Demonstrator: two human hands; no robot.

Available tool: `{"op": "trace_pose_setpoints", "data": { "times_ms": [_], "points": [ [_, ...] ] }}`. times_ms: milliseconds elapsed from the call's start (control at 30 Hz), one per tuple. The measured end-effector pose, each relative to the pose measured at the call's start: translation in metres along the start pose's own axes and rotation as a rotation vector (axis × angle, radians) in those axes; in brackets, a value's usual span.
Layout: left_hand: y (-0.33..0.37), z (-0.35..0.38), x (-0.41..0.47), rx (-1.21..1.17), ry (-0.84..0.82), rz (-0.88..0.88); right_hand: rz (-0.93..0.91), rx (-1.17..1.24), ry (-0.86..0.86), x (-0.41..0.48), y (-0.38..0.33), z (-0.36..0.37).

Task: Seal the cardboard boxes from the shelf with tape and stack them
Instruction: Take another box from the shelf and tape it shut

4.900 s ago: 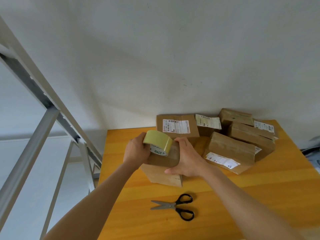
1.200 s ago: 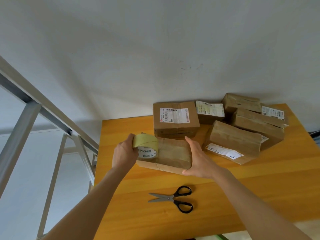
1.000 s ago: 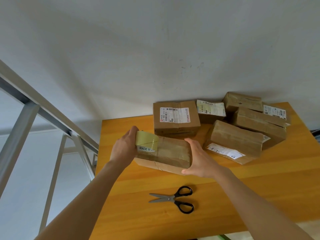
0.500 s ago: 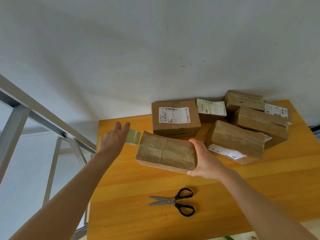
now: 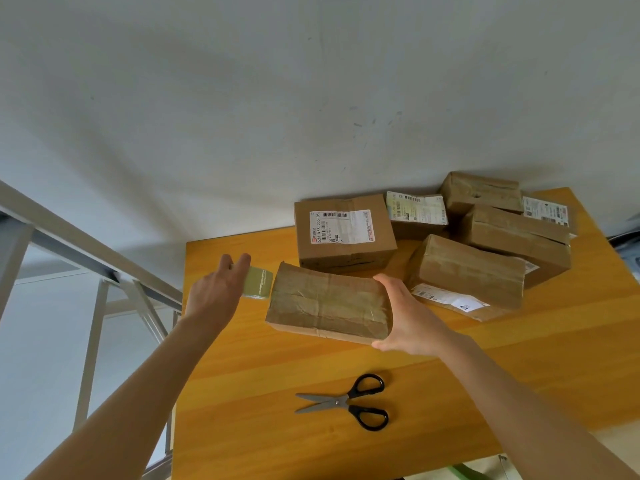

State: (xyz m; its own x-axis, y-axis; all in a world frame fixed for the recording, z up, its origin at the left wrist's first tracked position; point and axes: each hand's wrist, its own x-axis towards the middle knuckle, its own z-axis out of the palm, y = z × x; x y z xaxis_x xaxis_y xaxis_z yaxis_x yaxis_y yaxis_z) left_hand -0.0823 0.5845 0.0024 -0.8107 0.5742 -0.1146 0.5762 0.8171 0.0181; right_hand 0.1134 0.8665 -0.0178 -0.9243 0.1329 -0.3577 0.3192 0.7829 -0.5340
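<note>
A flat cardboard box (image 5: 329, 301) wrapped in tape lies on the orange wooden table (image 5: 485, 368). My right hand (image 5: 405, 317) grips its right end, thumb on top. My left hand (image 5: 216, 292) holds a yellowish roll of tape (image 5: 258, 283) just left of the box, near the table's left edge; the fingers cover most of the roll. Behind it stands a larger box with a white label (image 5: 344, 233). Several more taped boxes (image 5: 467, 268) are piled at the back right against the wall.
Black-handled scissors (image 5: 346, 401) lie shut on the table in front of the box. A grey metal shelf frame (image 5: 104, 265) stands left of the table. The white wall rises right behind the boxes.
My left hand has taken the tape roll off the box's top and carried it left, beside the box. My right hand still holds the box's right end.
</note>
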Motion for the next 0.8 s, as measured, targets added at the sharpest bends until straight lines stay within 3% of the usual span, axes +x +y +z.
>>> {"op": "trace_pose_setpoints", "data": {
  "times_ms": [533,800],
  "points": [
    [0.006,0.015,0.004,0.037,-0.107,-0.042,0.030,-0.074,-0.005,-0.003,-0.009,-0.003],
    [0.004,0.014,0.006,-0.040,-0.105,-0.021,0.038,-0.312,-0.032,0.011,-0.047,0.000]
  ]
}}
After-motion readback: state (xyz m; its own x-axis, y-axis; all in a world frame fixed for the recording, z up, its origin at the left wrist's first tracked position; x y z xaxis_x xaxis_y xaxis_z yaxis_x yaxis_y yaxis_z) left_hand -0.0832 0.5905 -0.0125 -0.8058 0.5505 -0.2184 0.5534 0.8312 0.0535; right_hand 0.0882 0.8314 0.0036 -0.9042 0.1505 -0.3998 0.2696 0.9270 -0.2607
